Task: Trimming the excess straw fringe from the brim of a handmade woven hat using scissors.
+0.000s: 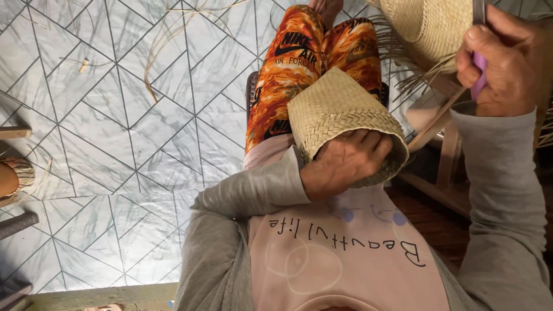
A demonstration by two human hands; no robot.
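On the person's lap, over the orange patterned trousers [291,63], lies a small woven straw basket [337,112], tipped on its side with its open mouth turned toward the body. The left hand [345,161] reaches into that mouth, fingers curled over the rim and gripping it, so the basket is pinned against the thigh. The right hand [501,63] is raised at the upper right, closed tight around a purple-handled tool [479,78]; whether it has a blade or a point I cannot tell, since the working end is hidden behind the fingers. Just beside that hand hangs a second, larger piece of weaving [423,29], its lower edge ending in a fringe of loose, unwoven strands. By my reading the step in hand is finishing work on woven pieces, with the small basket steadied while the tool is held near the frayed edge; any further work on that fringe would call for a firm hold on the piece and care with the tool near the fingers. Counted: two woven pieces, one tool, two hands. A few stray straw strips [167,34] lie well apart on the patterned tile floor [115,144], and a wooden frame [443,167] stands at the right.
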